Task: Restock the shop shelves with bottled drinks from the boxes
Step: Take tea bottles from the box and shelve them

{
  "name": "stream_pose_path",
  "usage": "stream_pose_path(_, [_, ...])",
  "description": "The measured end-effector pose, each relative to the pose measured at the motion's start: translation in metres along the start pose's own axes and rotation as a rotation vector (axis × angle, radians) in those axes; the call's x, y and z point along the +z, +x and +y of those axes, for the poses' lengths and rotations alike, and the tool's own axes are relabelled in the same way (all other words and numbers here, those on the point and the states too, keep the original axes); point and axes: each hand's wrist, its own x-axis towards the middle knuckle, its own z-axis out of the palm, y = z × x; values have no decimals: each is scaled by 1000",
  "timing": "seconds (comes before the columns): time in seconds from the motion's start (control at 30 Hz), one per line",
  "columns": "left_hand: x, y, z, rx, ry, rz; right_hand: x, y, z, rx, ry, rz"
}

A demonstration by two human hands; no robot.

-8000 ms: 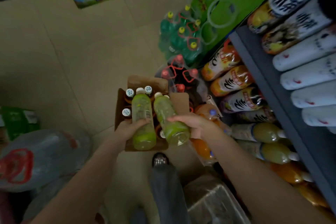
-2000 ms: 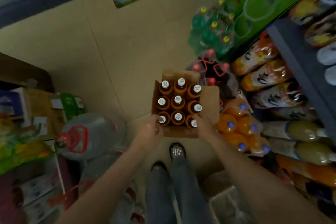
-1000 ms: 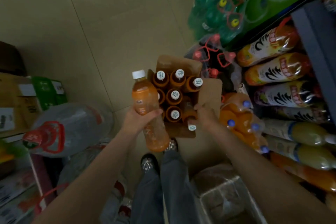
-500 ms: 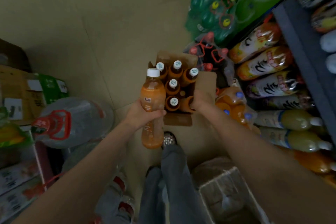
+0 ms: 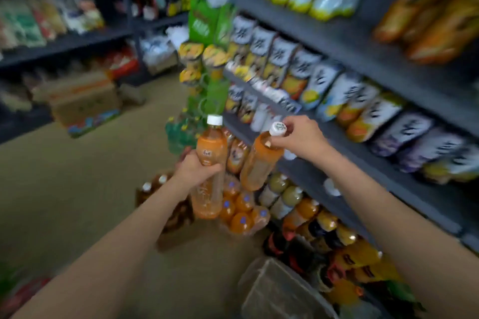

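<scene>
Left hand [image 5: 195,168] wrapped round the middle of an orange drink bottle [image 5: 209,171], held upright with its white cap on top; right hand [image 5: 298,134] pinching a second orange bottle [image 5: 259,163] at the neck, just under its white cap, body hanging tilted down and to the left; both bottles raised side by side in front of the dark shelving [image 5: 337,41] on the right, not touching each other, neither resting on any shelf.

Down on the floor [image 5: 64,189], behind the left forearm, the cardboard box [image 5: 166,204] with a couple of white-capped bottles showing at its far edge; just beside it, to the right, a shrink-wrapped pack of orange bottles with blue caps [image 5: 241,212]; further right, bottles lying on their sides along the lowest shelf level, caps pointing outward.

Upper shelves packed with rows of white-and-yellow labelled drinks [image 5: 298,70], much of it blurred; green packs [image 5: 204,21] stacked at the far end of the shelving; a printed carton [image 5: 85,106] on the floor across the aisle, below more dark shelves; a clear plastic container [image 5: 280,292] at bottom right, contents not readable.
</scene>
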Motion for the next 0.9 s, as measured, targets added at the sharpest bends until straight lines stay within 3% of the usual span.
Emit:
stream_pose_path(0.1, [41, -17, 80, 190, 69, -85, -92, -51, 17, 22, 104, 281])
stream_pose_path(0.27, [126, -61, 200, 504, 150, -280, -208, -140, 66, 14, -18, 737])
stream_pose_path(0.33, [164, -84, 239, 615, 158, -356, -243, -176, 94, 73, -36, 912])
stream_pose_path(0.43, [220, -119, 284, 717, 152, -410, -282, -224, 146, 233, 164, 1156])
stream_pose_path(0.57, [293, -155, 317, 844, 135, -471, -308, -272, 233, 452, 558, 1326])
stream_pose_path(0.67, [346, -166, 332, 892, 149, -509, -327, -301, 288, 500, 512, 1438])
stream_pose_path(0.77, [405, -177, 353, 919, 149, -508, -367, -315, 342, 408, 578, 1594])
stream_pose_path(0.9, [482, -197, 382, 934, 106, -480, -414, -303, 400, 337, 490, 1551])
